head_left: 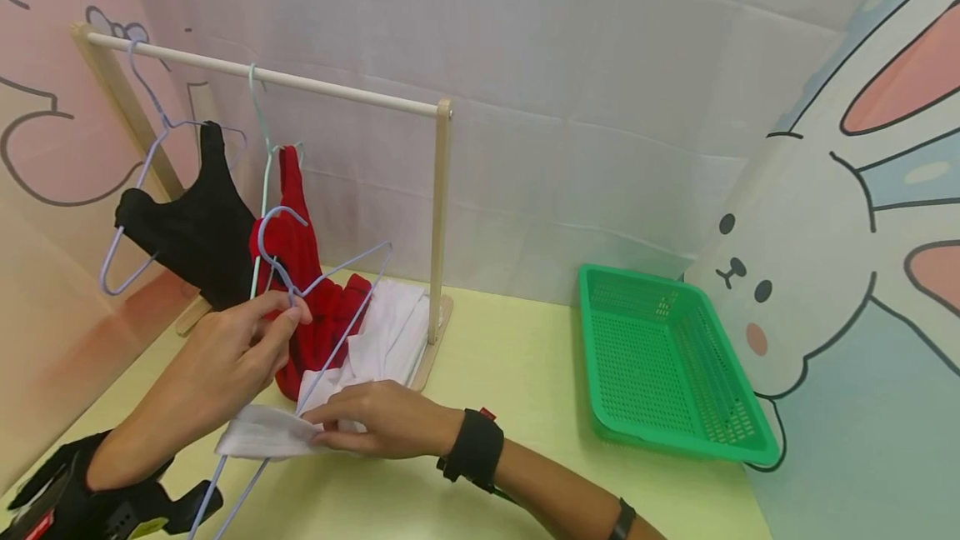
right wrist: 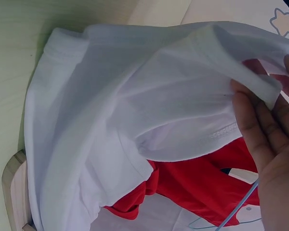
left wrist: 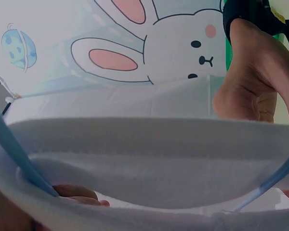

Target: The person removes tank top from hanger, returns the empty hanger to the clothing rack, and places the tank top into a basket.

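My left hand (head_left: 232, 352) pinches a pale lilac hanger (head_left: 261, 238) at its neck, just below the hook. The hanger is tilted, its lower part running down through the opening of a white garment (head_left: 270, 433). In the left wrist view, the garment's rim (left wrist: 144, 137) arches around the hanger's two bars. My right hand (head_left: 386, 419) grips the garment's edge between thumb and fingers. From the right wrist view, the white cloth (right wrist: 111, 96) hangs in loose folds from those fingers (right wrist: 253, 120). The rest of it spreads back toward the rack's foot.
A wooden rack with a white rail (head_left: 337, 92) stands at the left. From it hang a black top (head_left: 198, 227), slipped partly off its lilac hanger (head_left: 112, 261), and a red garment (head_left: 296, 244) on a mint hanger (head_left: 258, 111). At the right sits a green basket (head_left: 637, 432).
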`<move>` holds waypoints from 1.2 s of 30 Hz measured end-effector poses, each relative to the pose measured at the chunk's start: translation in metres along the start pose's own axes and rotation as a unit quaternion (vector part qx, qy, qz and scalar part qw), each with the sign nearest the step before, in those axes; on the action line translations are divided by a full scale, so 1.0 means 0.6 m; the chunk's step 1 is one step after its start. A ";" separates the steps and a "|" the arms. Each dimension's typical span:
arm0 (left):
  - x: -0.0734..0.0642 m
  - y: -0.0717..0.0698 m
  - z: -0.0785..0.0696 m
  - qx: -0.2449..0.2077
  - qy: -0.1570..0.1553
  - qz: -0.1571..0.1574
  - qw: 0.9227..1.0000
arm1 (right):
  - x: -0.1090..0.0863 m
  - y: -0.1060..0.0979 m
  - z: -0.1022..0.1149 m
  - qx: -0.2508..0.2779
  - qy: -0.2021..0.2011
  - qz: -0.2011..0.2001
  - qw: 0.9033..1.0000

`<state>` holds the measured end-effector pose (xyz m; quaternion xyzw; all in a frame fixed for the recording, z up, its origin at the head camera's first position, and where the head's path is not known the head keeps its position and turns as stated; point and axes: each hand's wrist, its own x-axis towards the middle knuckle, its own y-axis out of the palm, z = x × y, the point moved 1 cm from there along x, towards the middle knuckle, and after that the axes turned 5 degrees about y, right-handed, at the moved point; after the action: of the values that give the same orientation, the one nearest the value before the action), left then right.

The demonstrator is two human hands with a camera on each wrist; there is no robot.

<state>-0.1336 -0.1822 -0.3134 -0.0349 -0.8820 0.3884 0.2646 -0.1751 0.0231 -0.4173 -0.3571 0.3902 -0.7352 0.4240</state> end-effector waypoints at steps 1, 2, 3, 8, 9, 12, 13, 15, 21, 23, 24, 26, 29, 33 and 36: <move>0.000 0.000 0.000 0.000 0.001 -0.001 1.000 | 0.001 0.001 0.001 0.000 -0.002 0.000 1.000; 0.000 0.001 0.001 0.001 0.002 -0.002 1.000 | 0.001 0.002 0.001 -0.001 -0.002 -0.001 1.000; -0.001 0.002 0.001 0.001 0.001 -0.002 1.000 | 0.002 0.002 0.002 0.002 -0.003 -0.003 1.000; -0.002 0.006 0.005 0.002 -0.004 0.001 1.000 | 0.004 0.005 0.004 0.003 -0.006 -0.008 1.000; -0.002 0.006 0.004 0.001 -0.004 0.003 1.000 | 0.003 0.006 0.004 0.001 -0.008 -0.010 1.000; 0.001 0.006 0.003 -0.003 0.002 0.004 1.000 | 0.002 0.009 0.003 -0.005 -0.015 -0.014 1.000; 0.002 0.006 0.003 -0.006 0.004 0.004 1.000 | 0.002 0.010 0.003 -0.010 -0.018 -0.016 1.000; 0.002 0.006 0.002 -0.011 0.007 0.003 1.000 | 0.002 0.011 0.003 -0.021 -0.025 -0.021 0.999; 0.003 0.007 0.001 -0.025 0.013 -0.009 1.000 | 0.001 0.013 0.005 -0.062 -0.044 -0.022 0.997; 0.003 0.007 0.001 -0.026 0.017 -0.016 0.999 | 0.000 0.012 0.006 -0.063 -0.048 -0.018 0.997; 0.003 0.007 0.001 -0.027 0.018 -0.018 0.999 | 0.000 0.012 0.007 -0.063 -0.049 -0.016 0.997; 0.004 0.006 0.000 -0.028 0.020 -0.021 0.999 | -0.001 0.011 0.008 -0.063 -0.050 -0.012 0.997; 0.005 0.006 0.000 -0.030 0.019 -0.022 0.999 | 0.000 0.012 0.008 -0.065 -0.050 -0.004 0.997; 0.006 0.005 0.001 -0.031 0.013 -0.022 0.999 | 0.001 0.018 0.007 -0.080 -0.048 0.016 0.996; 0.006 0.005 0.002 -0.029 0.009 -0.020 0.999 | 0.003 0.025 0.007 -0.091 -0.049 0.026 0.994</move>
<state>-0.1373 -0.1799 -0.3145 -0.0287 -0.8912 0.3566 0.2788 -0.1671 0.0154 -0.4280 -0.4197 0.4433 -0.6671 0.4270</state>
